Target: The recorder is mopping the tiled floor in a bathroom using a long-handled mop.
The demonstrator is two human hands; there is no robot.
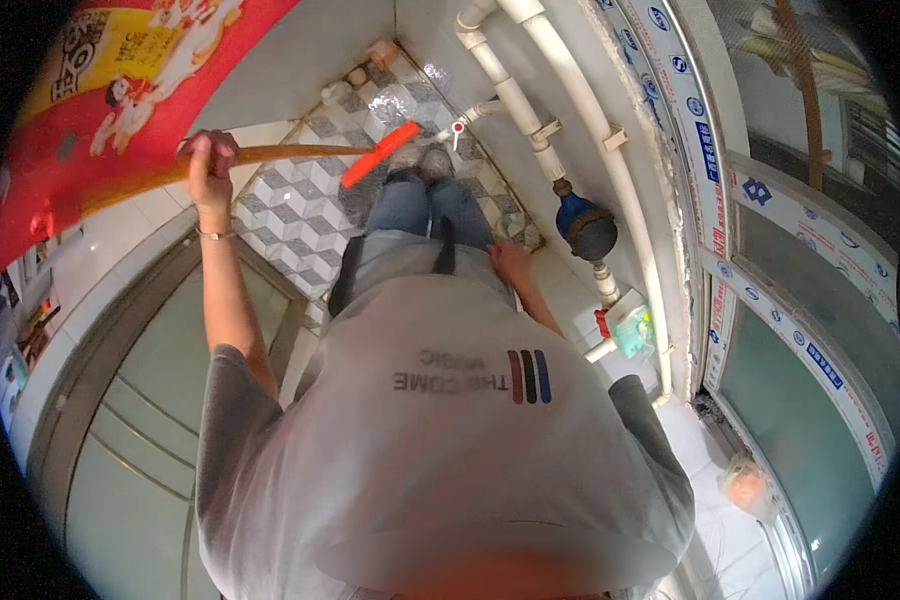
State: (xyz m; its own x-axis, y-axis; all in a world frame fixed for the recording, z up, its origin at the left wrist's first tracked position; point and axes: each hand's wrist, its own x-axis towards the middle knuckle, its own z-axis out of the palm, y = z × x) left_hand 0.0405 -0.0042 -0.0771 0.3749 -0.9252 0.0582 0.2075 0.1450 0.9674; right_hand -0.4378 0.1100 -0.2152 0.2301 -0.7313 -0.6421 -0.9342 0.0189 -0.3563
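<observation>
My left hand (pixel 210 172) is raised at the left, its fingers closed around the wooden handle of a long-handled floor tool (pixel 382 155) with a straight orange-red bar for a head. Behind the fist the handle runs leftward across a red printed sheet (pixel 150 80). The bar is just beyond my knees, low over the grey and white tiles; whether it touches them I cannot tell. My right hand (pixel 511 262) hangs at my right thigh, against the jeans, fingers loosely extended and holding nothing visible.
White pipes (pixel 570 80) with a blue and black meter (pixel 585 228) run along the right wall. A small red-handled tap (pixel 457 130) juts out ahead. Wet patterned tiles (pixel 290 200) lie around my feet. A greenish glass door (pixel 130 430) is at left, a framed window (pixel 800 400) at right.
</observation>
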